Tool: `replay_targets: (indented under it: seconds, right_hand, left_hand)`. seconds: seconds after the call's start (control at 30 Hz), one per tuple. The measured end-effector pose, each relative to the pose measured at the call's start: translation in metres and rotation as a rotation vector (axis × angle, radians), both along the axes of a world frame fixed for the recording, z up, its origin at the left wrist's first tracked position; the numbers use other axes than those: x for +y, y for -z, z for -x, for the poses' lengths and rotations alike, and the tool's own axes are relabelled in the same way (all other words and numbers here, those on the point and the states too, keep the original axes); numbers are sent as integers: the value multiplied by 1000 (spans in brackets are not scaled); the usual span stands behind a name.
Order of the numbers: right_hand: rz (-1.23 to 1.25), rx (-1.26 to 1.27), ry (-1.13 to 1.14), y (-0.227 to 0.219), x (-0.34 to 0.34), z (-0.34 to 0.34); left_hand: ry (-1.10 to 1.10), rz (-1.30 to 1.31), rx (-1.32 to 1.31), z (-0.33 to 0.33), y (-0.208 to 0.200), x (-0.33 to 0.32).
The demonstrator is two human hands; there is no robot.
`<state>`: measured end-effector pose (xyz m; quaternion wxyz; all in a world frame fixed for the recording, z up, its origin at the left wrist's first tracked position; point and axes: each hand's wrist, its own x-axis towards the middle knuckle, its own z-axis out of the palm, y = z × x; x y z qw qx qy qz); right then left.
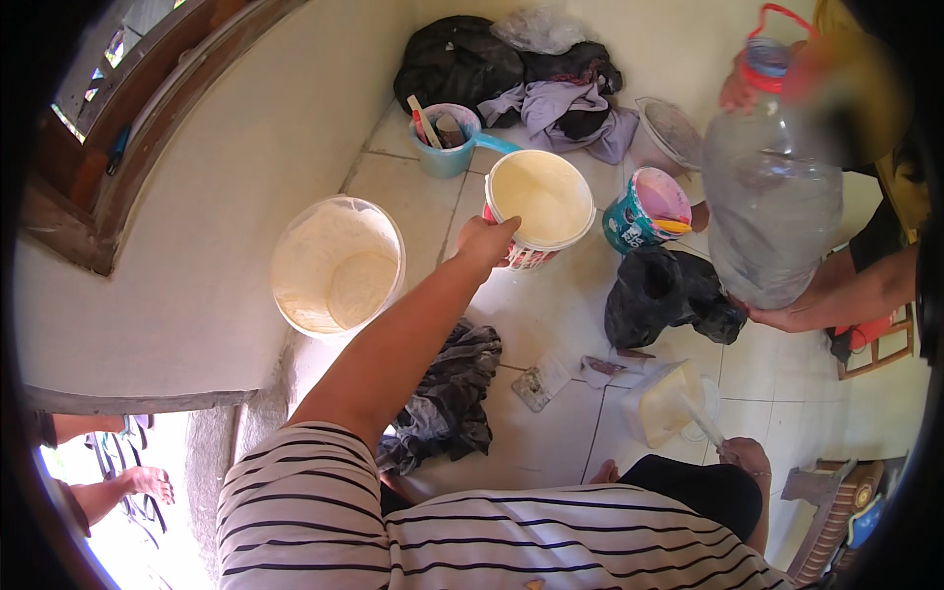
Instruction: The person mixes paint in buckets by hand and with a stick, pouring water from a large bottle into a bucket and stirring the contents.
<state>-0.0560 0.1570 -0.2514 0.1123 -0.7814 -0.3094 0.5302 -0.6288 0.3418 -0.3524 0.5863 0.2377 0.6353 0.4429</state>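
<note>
My left hand (489, 243) reaches forward, its fingers and thumb closed on the near rim of a white bucket with red markings (539, 258). The bucket is upright, and its inside is coated cream. Low on the right, my right hand (744, 456) is closed round the pale handle of a square dipper (641, 418), which has cream residue inside. Left of my forearm, a larger white bucket (295, 258) also has a cream-coated inside. At the right, another person's hands support a big clear plastic bottle (772, 197) with a red cap and handle.
A light-blue dipper (440, 161) holding tools stands behind the bucket. To its right are a teal tub with pink residue (629, 231) and black plastic bags (669, 295). Crumpled black plastic (447, 403) lies beneath my left arm. Bags and cloths (575, 113) line the back wall.
</note>
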Motion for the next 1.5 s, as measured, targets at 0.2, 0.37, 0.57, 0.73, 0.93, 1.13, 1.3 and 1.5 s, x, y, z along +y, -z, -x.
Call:
replay_targets:
  seconds: [0.2,0.37,0.57,0.73,0.93,1.13,1.3,1.5]
  right_hand:
    - [-301,384,135,-20,12,-24]
    - [-534,408,-44,-79,34,44]
    - [-593,213,-331,-138,65,143]
    - [-747,-215,-663,-159,122,242]
    - [-1259,-876,-1272,-109,173,337]
    - [-1315,-1007,-1553,-26,182,439]
    - [-961,-1155,-1759,19,182,446]
    - [-980,-782,-1723,-1,151,450]
  left_hand:
    - [-23,26,47,3,0,4]
    - [-105,54,-45,-3,-4,10]
    - [-232,87,-141,-7,-1,-13]
    - [-274,113,-200,-5,-7,-52]
    - [-187,177,-126,-15,-11,-94]
    - [106,257,-290,2,-15,-127]
    - [960,2,177,45,-59,-171]
    - [1059,-237,561,102,-45,-244]
